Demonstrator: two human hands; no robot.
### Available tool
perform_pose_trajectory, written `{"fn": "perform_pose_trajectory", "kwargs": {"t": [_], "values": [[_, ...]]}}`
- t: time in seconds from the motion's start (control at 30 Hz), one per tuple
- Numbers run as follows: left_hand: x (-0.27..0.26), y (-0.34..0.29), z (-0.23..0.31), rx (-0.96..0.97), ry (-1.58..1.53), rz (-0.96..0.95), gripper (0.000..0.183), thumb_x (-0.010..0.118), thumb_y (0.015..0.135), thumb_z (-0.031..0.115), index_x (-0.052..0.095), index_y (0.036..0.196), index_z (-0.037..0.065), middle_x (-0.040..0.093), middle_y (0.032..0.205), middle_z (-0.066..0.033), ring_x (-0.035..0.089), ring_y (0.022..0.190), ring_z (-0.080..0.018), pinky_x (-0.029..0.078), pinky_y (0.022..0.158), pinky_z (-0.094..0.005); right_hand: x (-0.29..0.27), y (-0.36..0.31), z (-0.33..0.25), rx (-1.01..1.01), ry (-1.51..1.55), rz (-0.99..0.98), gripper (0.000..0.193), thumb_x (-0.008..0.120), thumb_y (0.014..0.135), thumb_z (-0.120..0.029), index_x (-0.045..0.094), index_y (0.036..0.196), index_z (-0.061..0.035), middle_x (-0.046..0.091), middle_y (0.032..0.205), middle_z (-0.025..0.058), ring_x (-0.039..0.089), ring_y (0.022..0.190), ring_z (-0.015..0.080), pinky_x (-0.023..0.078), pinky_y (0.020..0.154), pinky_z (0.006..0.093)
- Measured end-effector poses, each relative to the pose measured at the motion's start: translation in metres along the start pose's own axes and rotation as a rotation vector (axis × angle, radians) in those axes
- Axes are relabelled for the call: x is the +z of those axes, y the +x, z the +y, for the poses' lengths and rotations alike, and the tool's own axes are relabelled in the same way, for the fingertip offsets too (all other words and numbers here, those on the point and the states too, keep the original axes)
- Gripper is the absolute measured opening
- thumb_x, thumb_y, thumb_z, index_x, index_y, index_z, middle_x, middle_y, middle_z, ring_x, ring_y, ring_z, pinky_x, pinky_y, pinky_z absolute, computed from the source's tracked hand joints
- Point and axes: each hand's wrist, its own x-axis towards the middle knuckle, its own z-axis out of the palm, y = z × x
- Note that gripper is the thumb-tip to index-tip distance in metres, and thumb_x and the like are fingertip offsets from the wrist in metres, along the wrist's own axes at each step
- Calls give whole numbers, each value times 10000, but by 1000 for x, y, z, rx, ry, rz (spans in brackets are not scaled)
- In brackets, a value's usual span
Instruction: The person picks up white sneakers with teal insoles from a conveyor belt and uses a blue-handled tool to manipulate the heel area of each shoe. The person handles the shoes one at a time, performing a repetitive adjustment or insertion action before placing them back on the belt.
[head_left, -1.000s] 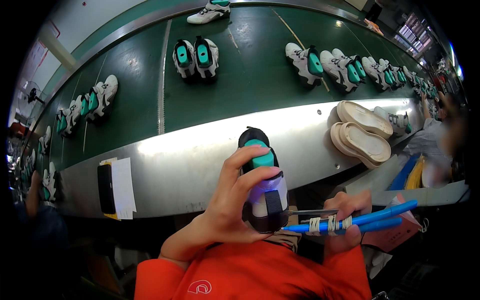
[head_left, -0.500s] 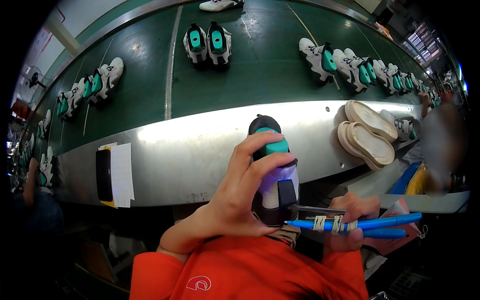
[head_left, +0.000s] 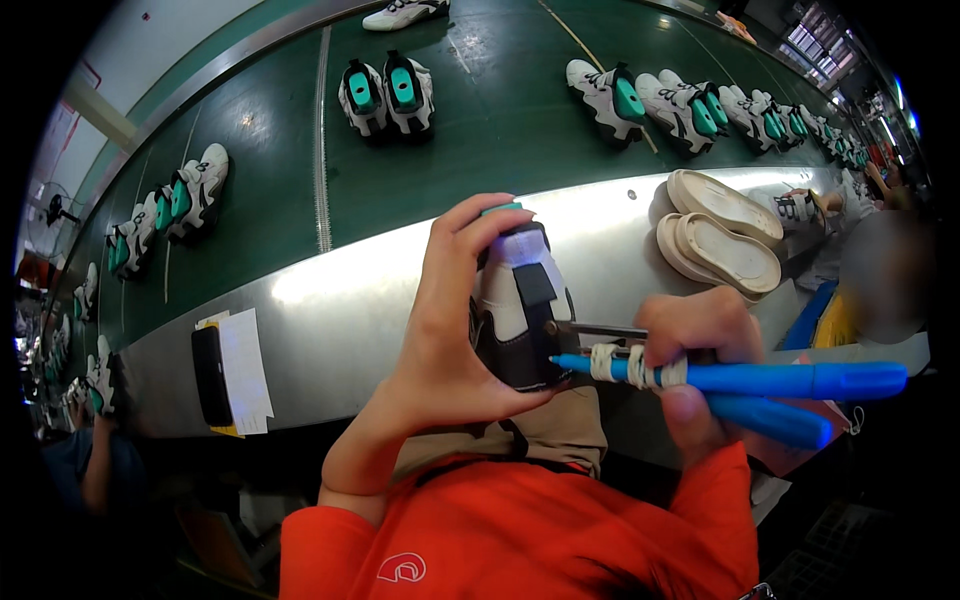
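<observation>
A wide green conveyor belt [head_left: 480, 150] curved across the upper half of the view, with a shiny metal ledge [head_left: 350, 310] along its near edge. Pairs of white, black and teal sneakers [head_left: 387, 93] stood spaced out along the belt, more of them [head_left: 690, 100] trailing off to the right. Two pale shoe soles [head_left: 722, 228] lay stacked on the ledge at the right, and a dark phone on a sheet of paper [head_left: 230, 372] rested on it at the left.

Close to the person's chest, the left hand [head_left: 450, 320] was wrapped around a small shoe [head_left: 517, 310], fingers curled over its top and thumb underneath, holding it upright just in front of the ledge. The right hand [head_left: 695, 350] was closed around blue-handled pliers [head_left: 740, 385], whose handles stuck out to the right, with pale tape wound near the joint. The metal tip of the pliers met the side of the shoe.
</observation>
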Motion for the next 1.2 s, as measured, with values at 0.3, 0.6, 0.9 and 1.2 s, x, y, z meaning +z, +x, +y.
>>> {"fn": "perform_pose_trajectory", "kwargs": {"t": [0.3, 0.6, 0.9, 1.2], "values": [[-2, -4, -4, 13, 45, -30, 867, 821, 455, 162, 399, 1205, 58, 353, 1229, -160, 396, 1146, -292, 371, 924, -344, -7, -35, 34, -127, 422, 628, 284, 560, 805, -297, 408, 848, -62, 485, 660, 63, 468, 484, 104, 394, 443, 219], [48, -124, -118, 879, 670, -404, 478, 601, 740, 165, 458, 1134, 394, 421, 1280, 32, 470, 1113, -189, 378, 920, -444, 15, -149, 100, 424, 342, 1092, 263, 462, 815, -329, 384, 892, -90, 424, 768, 44, 414, 488, 72, 354, 448, 182], [66, 63, -171, 395, 401, -461, 634, 745, 642, 376, 473, 1193, 220, 251, 1389, -172, 231, 1285, -409, 229, 1040, -507, 23, -146, 96, 404, 476, 1059, 185, 404, 854, -267, 387, 891, -86, 427, 739, 34, 424, 521, 73, 349, 467, 195], [43, -27, -106, -336, -531, -906, 563, 386, 904, 475, 534, 1156, -6, 555, 1158, -123, 489, 1098, -214, 304, 998, -329, 61, -119, 71, 500, 490, 541, 261, 432, 864, -331, 448, 933, -79, 517, 686, 42, 470, 558, 66, 372, 470, 186]]}}
